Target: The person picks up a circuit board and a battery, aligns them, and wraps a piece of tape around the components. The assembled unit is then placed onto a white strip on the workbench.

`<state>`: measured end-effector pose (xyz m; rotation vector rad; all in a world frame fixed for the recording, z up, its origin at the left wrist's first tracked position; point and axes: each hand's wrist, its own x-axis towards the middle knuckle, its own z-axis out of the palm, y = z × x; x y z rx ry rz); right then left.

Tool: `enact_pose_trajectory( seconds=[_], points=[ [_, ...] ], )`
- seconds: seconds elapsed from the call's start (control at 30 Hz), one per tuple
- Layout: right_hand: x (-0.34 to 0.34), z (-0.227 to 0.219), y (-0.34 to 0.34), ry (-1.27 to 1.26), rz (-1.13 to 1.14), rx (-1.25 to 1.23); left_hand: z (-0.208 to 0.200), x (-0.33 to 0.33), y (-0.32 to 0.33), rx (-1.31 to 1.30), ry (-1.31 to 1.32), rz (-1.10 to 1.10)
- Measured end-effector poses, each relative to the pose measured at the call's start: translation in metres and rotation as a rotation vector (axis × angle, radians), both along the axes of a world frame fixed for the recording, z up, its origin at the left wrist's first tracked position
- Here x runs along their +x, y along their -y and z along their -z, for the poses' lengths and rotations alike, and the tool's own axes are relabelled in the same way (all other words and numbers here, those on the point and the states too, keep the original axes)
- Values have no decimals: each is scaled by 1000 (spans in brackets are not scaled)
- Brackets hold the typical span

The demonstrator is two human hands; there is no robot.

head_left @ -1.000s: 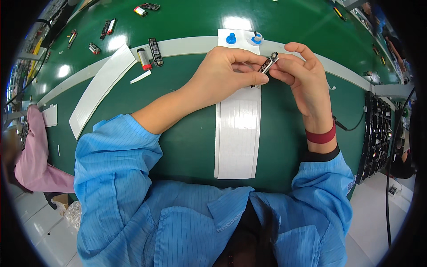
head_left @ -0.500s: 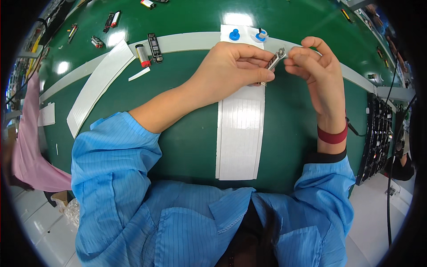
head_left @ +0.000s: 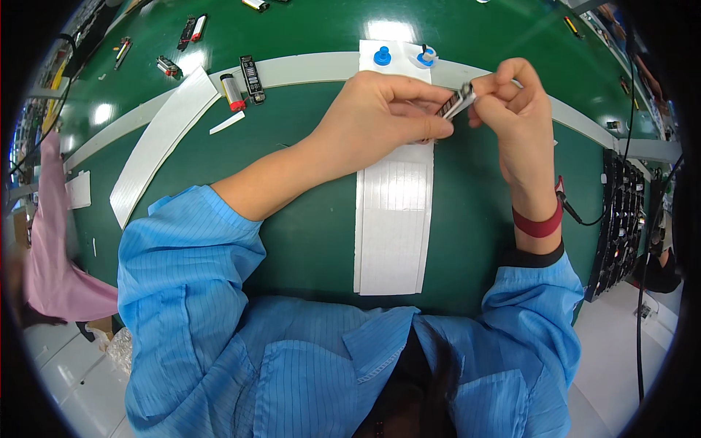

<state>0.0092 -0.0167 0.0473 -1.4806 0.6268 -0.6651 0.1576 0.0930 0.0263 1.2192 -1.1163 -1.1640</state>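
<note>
My left hand [head_left: 391, 117] grips a small, narrow circuit board [head_left: 457, 102] with a dark face and a pale edge, its thumb below and fingers above. My right hand [head_left: 512, 102] is pinched at the far end of that board; whatever lies between its fingertips is too small to make out. Under the left hand, a long white sheet of adhesive strips [head_left: 393, 219] lies on the green mat. Two blue plastic pieces, a knob [head_left: 382, 56] and a round one [head_left: 426, 56], stand on its far end. A red wristband [head_left: 539, 222] with a cord circles my right wrist.
Left of my hands lie a red-and-white battery cell [head_left: 233, 93], a dark circuit board [head_left: 252, 79], a small white strip [head_left: 227, 123] and another white sheet [head_left: 164, 142]. Beyond a pale rail, several battery-board pieces [head_left: 168, 66] rest on a green surface. A black rack [head_left: 615, 219] stands right; a pink sleeve [head_left: 62, 248] shows left.
My right hand has shifted slightly left and closer to the board, whose end has turned a little. Pieces beyond the rail on the left have slid right.
</note>
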Motion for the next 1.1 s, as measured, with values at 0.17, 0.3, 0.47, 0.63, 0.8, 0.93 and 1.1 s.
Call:
enact_pose_trajectory(
  seconds=[0.17,0.3,0.47,0.63,0.8,0.93,1.1],
  points=[
    [-17,22,54,-67,446,-430,-12,8,6,107,-639,250],
    [-9,0,12,179,-299,544,-5,15,5,120,-681,214],
    [-17,4,13,164,-264,351,4,19,11,161,-643,190],
    [-15,4,13,126,-387,258,7,21,11,198,-653,281],
    [-12,0,5,78,-218,201,7,15,11,181,-610,277],
    [-6,-9,-14,-17,15,-61,7,10,7,176,-410,118],
    [-3,-9,-22,-58,59,-158,6,10,6,180,-353,82]
  ],
)
